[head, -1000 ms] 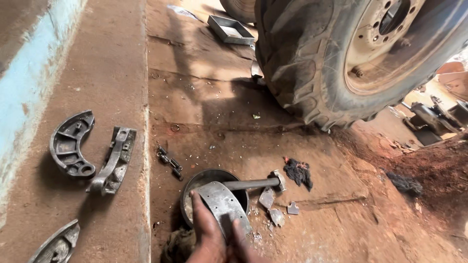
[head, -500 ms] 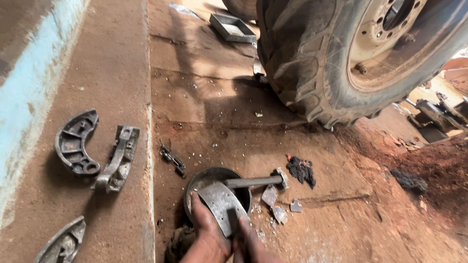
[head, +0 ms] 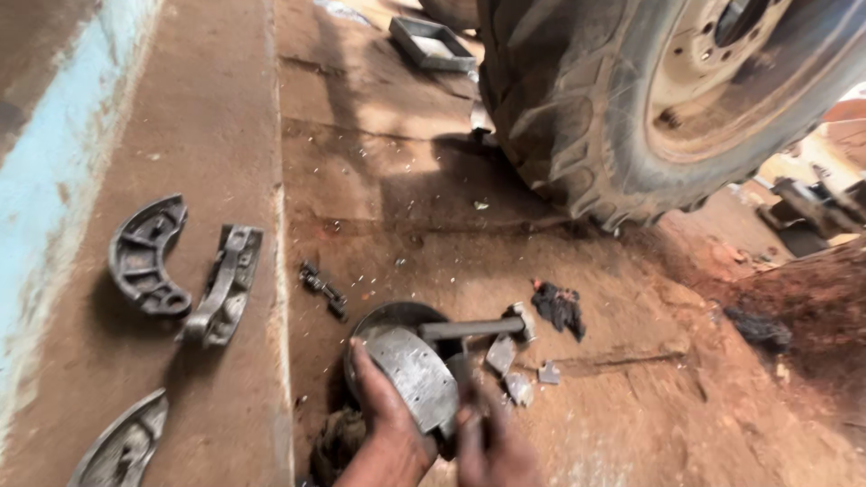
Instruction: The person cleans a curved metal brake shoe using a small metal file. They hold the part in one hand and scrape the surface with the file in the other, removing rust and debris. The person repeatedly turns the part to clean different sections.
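Observation:
My left hand [head: 386,424] grips a curved grey metal brake shoe [head: 417,375] at the bottom centre, holding it over a round dark metal drum [head: 388,317] on the dirt floor. My right hand [head: 492,442] is blurred just to the right of the shoe, closed around a thin dark tool that I cannot make out. A hammer [head: 478,327] lies across the drum with its head to the right. Small metal scraps [head: 519,379] lie beside the hands.
Three more brake shoes lie on the raised concrete strip at left [head: 144,257] [head: 224,284] [head: 122,444]. A big tractor tyre [head: 586,99] fills the upper right. A dark rag [head: 559,307], a small bolt piece [head: 323,289] and a metal tray [head: 431,42] lie on the ground.
The view has shifted slightly. My right hand has come up into sight beside the brake shoe, blurred with motion. My left hand keeps its hold on the shoe.

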